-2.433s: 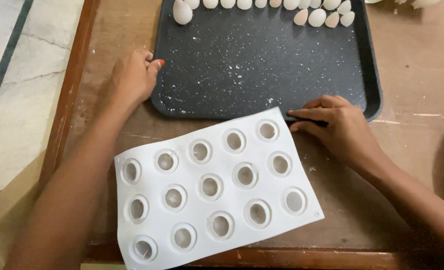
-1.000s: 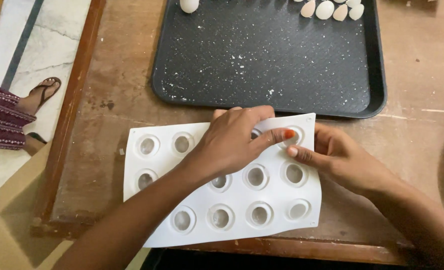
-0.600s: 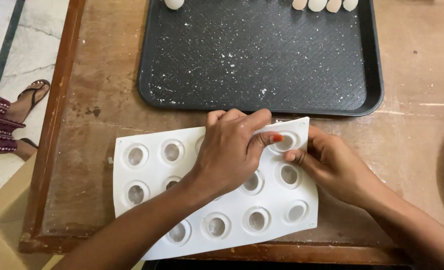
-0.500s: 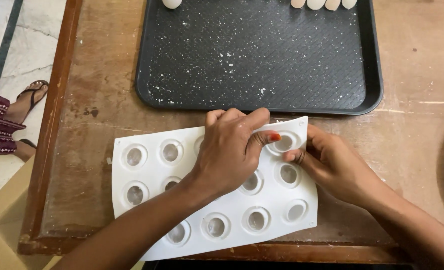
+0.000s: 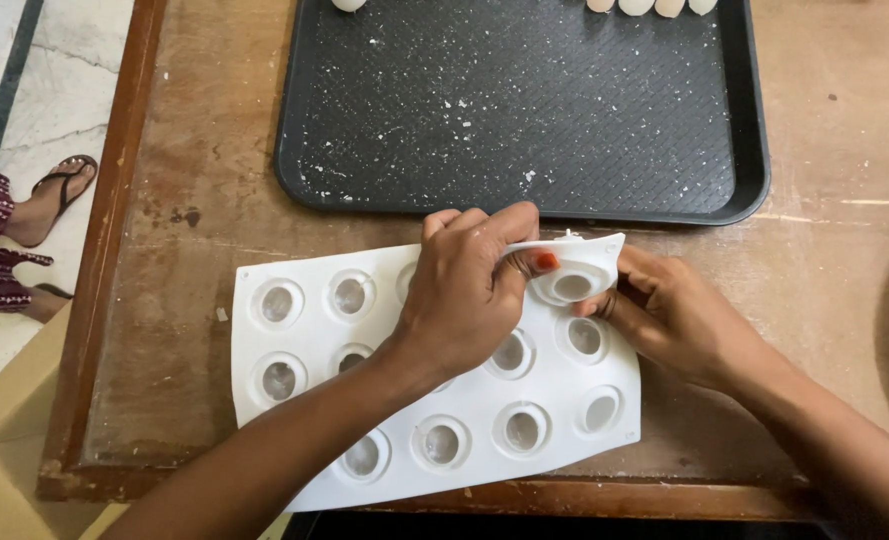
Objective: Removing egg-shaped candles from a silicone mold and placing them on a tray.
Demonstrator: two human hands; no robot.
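Since half a second ago, little has shifted: the mould's far right corner is curled a touch higher and both hands have kept their places on it.

Left edge of view: another person's sandalled foot (image 5: 52,200) on the pale floor, beside the wooden table (image 5: 214,180) rim; not involved.

White silicone mould (image 5: 304,350) lies flat on the table's near side, rows of round cavities facing up, its near edge at the table's front rim. Cavities on the left part appear to hold pale filling; hard to tell for sure.

Left hand (image 5: 464,295) reaches across the sheet, palm down, thumb and fingers closed narrowly on the lifted far right corner, thumb pressing beside the corner cavity. Likely the sheet is bent back here so the cavity bulges.

Right hand (image 5: 679,320) sits under and behind that same corner, fingers cupped against the underside, apparently pushing the cavity up from below. Grip closed on the mould.

Beyond, the black tray (image 5: 524,195) rests just past the mould, dusted with white crumbs, with small pale egg-shaped pieces (image 5: 654,6) at its far rim.
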